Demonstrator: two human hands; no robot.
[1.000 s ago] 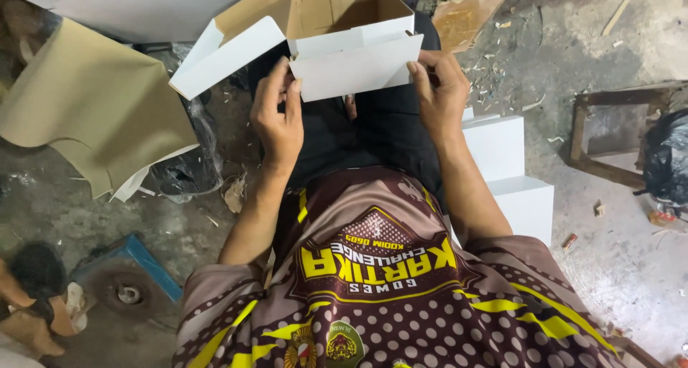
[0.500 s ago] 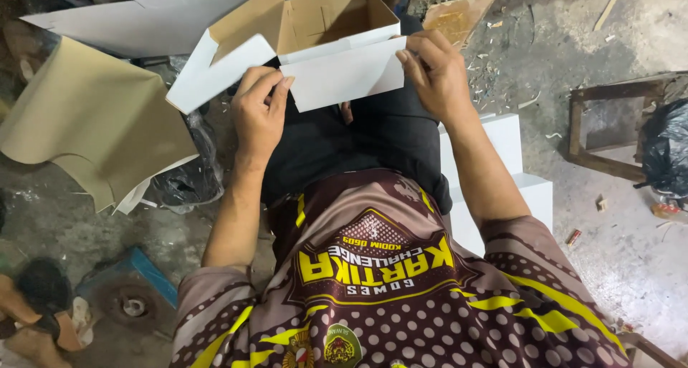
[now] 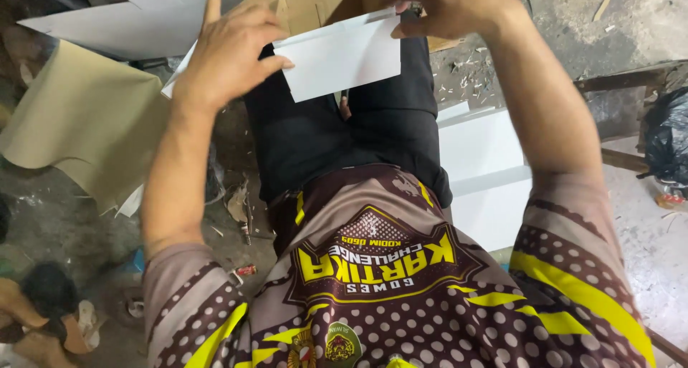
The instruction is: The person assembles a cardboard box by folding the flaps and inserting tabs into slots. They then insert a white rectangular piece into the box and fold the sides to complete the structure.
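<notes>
In the head view I hold a half-folded cardboard box [image 3: 337,53], white outside and brown inside, above my lap. My left hand [image 3: 226,53] grips its left side, fingers spread over the left flap, thumb pressed on the white front panel. My right hand [image 3: 444,6] pinches the top right edge of that front panel. The box's open brown interior faces away from me at the top of the frame. I sit in dark trousers and a patterned jersey.
Flat white card sheets [image 3: 129,24] and a tan sheet [image 3: 86,124] lie on the dirty floor at left. A stack of white folded boxes [image 3: 487,174] stands by my right thigh. A wooden frame [image 3: 623,81] and a black bag [image 3: 666,139] sit at right. Sandals [image 3: 43,318] lie bottom left.
Both hands have lifted the box closer to me. The left hand shifted from the lower front edge onto the left flap and panel; the right hand moved up to the top edge.
</notes>
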